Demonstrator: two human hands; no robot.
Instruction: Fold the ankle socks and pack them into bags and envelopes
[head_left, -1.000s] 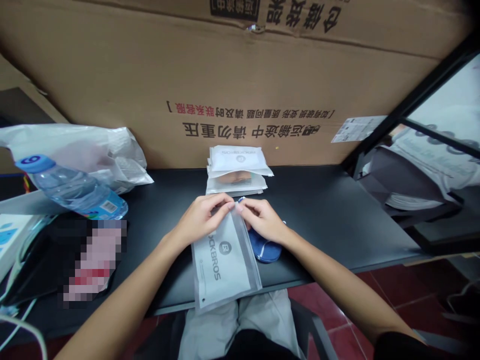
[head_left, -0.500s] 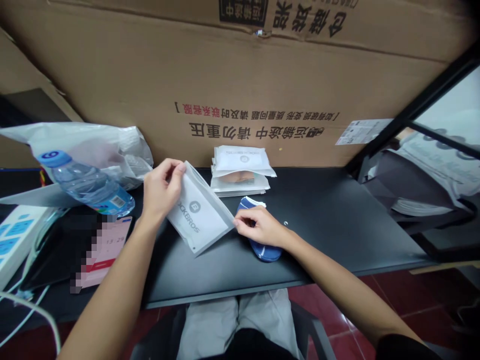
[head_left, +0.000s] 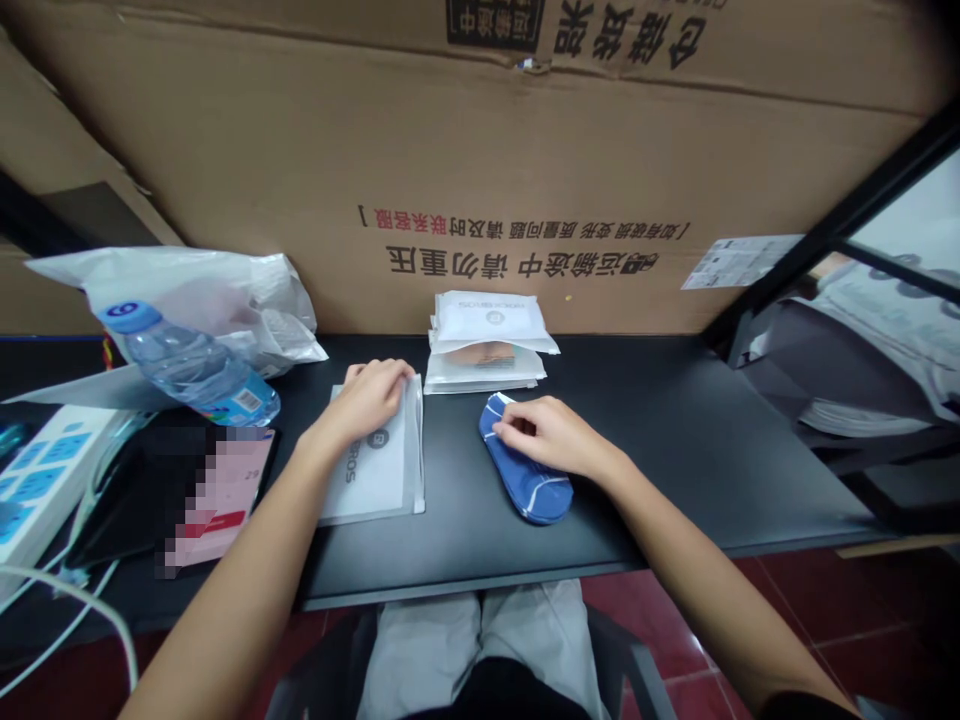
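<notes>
A frosted zip pouch (head_left: 379, 470) with dark lettering lies flat on the black table. My left hand (head_left: 369, 397) rests on its upper part, fingers curled at the top edge; whether they grip it is hard to tell. Right of the pouch is a blue item with white lines (head_left: 534, 487), sock-like in shape. Over its upper end is my right hand (head_left: 544, 432), thumb and fingers bent close together, and what they hold, if anything, is hidden. Behind, against the cardboard, several similar pouches (head_left: 487, 370) are stacked.
At the left are a water bottle (head_left: 195, 365), a plastic bag (head_left: 217, 290), a power strip (head_left: 45, 470), cables and a pink-screened phone (head_left: 229, 490). A large cardboard box (head_left: 450, 150) stands behind the table (head_left: 675, 450); a black frame is at the right.
The pouch, earlier raised and tilted between both hands, now lies flat at the left. My right hand has let go of it and moved onto the blue item.
</notes>
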